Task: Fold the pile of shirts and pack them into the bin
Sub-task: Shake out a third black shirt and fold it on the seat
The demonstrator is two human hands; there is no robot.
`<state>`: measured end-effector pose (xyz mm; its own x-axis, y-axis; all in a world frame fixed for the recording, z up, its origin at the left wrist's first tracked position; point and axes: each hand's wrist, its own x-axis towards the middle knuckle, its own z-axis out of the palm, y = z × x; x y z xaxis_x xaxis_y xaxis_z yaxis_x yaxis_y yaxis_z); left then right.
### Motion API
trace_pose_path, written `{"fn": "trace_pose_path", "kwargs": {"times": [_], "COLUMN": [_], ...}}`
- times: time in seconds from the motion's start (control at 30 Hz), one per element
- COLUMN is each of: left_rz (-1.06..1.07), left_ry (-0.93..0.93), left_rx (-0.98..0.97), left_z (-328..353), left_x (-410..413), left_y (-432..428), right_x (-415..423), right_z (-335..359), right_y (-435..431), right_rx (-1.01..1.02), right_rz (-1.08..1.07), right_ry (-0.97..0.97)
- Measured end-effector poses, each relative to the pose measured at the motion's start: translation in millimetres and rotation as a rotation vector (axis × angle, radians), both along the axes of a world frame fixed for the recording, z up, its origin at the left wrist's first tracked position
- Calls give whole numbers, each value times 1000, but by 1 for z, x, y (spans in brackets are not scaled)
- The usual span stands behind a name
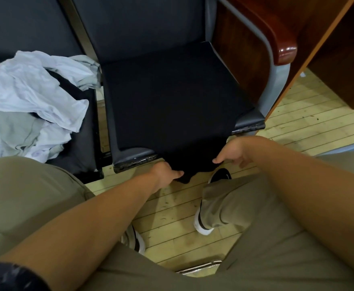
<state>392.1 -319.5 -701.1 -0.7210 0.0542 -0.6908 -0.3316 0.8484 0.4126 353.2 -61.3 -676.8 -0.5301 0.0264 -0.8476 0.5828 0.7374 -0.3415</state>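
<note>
The black shirt (pixel 172 106) lies spread over the chair seat (pixel 249 120), its near end hanging past the seat's front edge. The left hand (pixel 167 175) and right hand (pixel 232 153) each pinch that hanging end, thumbs and fingers curled on the cloth. The shirt pile (pixel 31 97) lies on the neighbouring seat to the left

Black padded chair (pixel 140 28), glossy wooden armrest (pixel 285 49), pale plank floor (pixel 308 118), wooden desk (pixel 344 66) at right.
</note>
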Motion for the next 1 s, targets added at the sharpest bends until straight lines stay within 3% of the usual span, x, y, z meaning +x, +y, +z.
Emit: {"fn": "trace_pose_path", "kwargs": {"times": [0.2,0.47,0.7,0.83,1.0], "left_rz": [92,127,258,328,518], "left_ry": [-117,-282,-422,-406,-346], "left_rx": [171,296,638,769,968], "left_z": [-1,24,79,118,159], "left_x": [9,21,12,2,-20], "left_y": [-3,-2,0,-2,-2], "right_x": [7,19,18,3,-12], "right_z": [25,41,88,123,154], "right_y": [-8,1,2,11,8], "right_rx": [133,106,22,-68,-249], "right_rz": [222,166,143,36,-294], "right_ry": [-82,-42,51,70,193]}}
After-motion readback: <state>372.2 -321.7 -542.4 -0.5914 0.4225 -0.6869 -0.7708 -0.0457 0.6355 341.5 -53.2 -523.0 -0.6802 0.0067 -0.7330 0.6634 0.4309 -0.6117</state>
